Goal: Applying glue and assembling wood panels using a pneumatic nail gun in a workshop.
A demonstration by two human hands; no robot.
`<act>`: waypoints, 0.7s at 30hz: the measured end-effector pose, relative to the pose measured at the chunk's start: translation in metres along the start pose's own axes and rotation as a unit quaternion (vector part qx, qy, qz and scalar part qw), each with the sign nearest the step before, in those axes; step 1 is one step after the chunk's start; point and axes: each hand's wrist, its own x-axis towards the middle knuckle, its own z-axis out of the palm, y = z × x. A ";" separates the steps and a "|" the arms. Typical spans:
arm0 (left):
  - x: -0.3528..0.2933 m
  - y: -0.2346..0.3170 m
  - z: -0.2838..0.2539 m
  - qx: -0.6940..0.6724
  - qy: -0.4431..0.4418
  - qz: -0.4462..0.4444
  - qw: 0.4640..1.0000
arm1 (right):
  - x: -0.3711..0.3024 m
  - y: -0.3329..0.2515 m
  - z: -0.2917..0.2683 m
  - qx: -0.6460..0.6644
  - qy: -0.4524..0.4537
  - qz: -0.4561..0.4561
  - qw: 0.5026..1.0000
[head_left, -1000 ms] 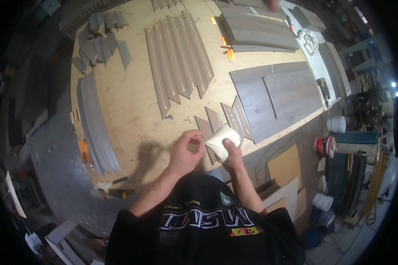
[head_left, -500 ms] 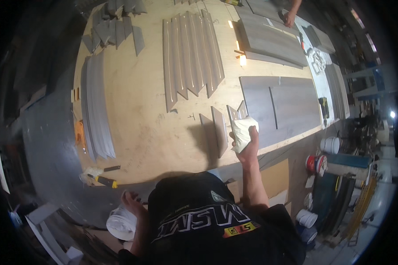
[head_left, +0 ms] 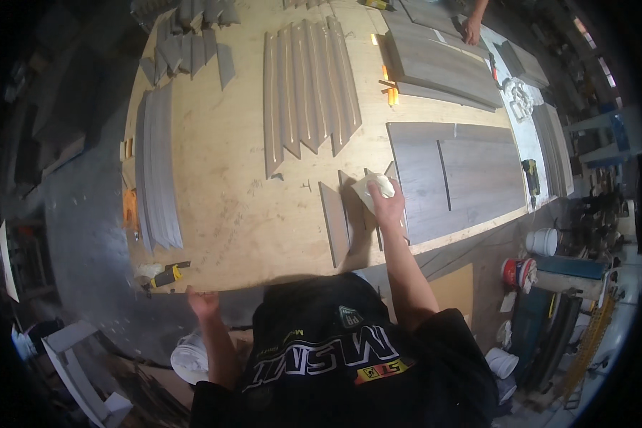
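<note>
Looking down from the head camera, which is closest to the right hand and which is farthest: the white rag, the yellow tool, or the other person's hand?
From the right hand:
1. White rag, under its fingers.
2. Yellow tool, far left, at the table's near edge.
3. Other person's hand, at the far end of the table, about as far as the tool; too close to rank.

Plywood workbench [head_left: 228, 207] with grey tapered strips [head_left: 307, 85]; grey panels [head_left: 471, 175]

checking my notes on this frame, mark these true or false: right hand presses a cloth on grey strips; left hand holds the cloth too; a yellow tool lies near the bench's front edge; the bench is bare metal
1. Right hand presses a cloth on grey strips: true.
2. Left hand holds the cloth too: false, it is empty, at the bench edge.
3. A yellow tool lies near the front edge: true.
4. The bench is bare metal: false, it is plywood.
</note>
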 end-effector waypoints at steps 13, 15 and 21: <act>-0.044 -0.008 -0.019 0.205 0.049 0.020 0.977 | -0.002 -0.013 0.011 -0.076 0.019 -0.047 0.996; -0.046 -0.006 -0.018 0.219 0.042 0.009 0.975 | -0.002 -0.013 0.011 -0.090 0.024 -0.053 0.994; -0.063 0.002 0.012 0.314 0.140 -0.033 0.939 | -0.016 -0.013 0.001 -0.098 0.035 -0.078 0.992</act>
